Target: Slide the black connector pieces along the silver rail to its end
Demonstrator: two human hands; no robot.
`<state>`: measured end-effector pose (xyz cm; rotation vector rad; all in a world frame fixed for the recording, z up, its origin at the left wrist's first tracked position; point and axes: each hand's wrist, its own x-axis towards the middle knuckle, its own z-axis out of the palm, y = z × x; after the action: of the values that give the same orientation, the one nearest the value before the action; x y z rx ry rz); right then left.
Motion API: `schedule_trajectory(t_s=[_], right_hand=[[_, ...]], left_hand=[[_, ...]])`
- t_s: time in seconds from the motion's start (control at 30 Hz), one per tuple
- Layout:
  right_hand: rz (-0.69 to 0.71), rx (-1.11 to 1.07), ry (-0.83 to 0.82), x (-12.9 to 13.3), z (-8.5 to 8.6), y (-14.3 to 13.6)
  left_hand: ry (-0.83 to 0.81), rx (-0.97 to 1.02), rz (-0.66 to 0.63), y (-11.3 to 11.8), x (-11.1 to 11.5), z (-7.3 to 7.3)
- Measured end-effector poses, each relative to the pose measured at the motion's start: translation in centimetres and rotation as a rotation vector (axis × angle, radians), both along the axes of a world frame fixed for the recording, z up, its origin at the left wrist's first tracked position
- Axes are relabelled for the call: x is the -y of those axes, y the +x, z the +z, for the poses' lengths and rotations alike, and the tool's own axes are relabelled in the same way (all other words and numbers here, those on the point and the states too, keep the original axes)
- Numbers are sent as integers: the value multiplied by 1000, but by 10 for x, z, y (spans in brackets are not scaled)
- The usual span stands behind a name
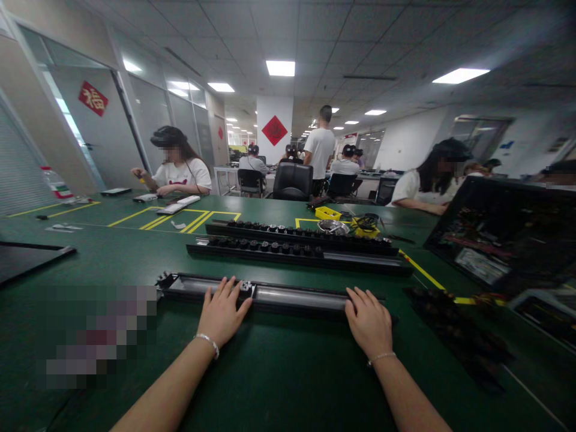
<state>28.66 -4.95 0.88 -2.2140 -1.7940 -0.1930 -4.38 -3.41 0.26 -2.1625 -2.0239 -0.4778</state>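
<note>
A long black rail with a grey inner channel (301, 296) lies crosswise on the green table in front of me. My left hand (224, 315) rests on its left half, fingers stretched and spread, thumb beside a small black-and-silver part (246, 287) seated in the channel. Toward the rail's right end, my right hand (369, 321) lies with its fingers extended over the edge. Neither hand is wrapped round anything. Small black pieces (166, 279) sit at the rail's left end. Just behind is a second rail (369, 259), partly filled with a row of round black parts (274, 246).
Another filled rail (297, 231) lies farther back, near a yellow tray (327, 213) and a metal bowl (333, 227). An opened computer case (504, 234) stands at right, beside a dark pile of parts (459, 336). A black frame (36, 261) lies left. Co-workers sit across the table.
</note>
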Motion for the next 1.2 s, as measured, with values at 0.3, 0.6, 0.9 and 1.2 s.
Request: schedule_trajectory(t_s=[0.3,0.6,0.9,1.2], right_hand=[[4,-4,17,1,0,0],[-3,-21,-16,1,2,-1],[-4,-9,23,1,-1,-1],[-7,-1,-2,1,-1,-1]], left_hand=[[3,-20,5,0,0,-1],[8,-10,6,-1,-1,-3],[14,-13,-7,4,0,-1],[17,-12,-48,11,5,1]])
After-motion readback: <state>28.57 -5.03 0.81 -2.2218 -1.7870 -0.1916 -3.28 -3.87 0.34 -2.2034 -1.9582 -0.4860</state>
